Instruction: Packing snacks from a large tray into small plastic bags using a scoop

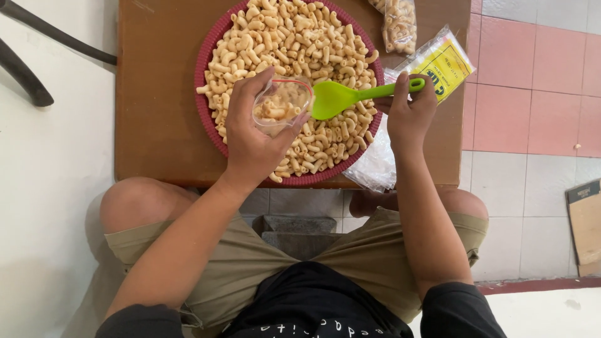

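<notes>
You sat at a low brown wooden table [156,94] on which lay a wide round dark-red tray [205,62] heaped with pale elbow macaroni [294,37], and over the tray's near half both your hands met. Your left hand [250,138] was wrapped around a small clear plastic bag [280,106], a little macaroni already in it, its mouth held open and facing right. Your right hand [408,112] pinched the handle end of a bright green plastic scoop [350,97], whose long axis ran nearly level from right to left, so the broad blade sat just at the bag's open mouth, touching or almost touching its rim. Beside the tray on the right lay a stack of empty clear bags with yellow labels [438,62], and a filled bag of macaroni [397,22] rested above them
</notes>
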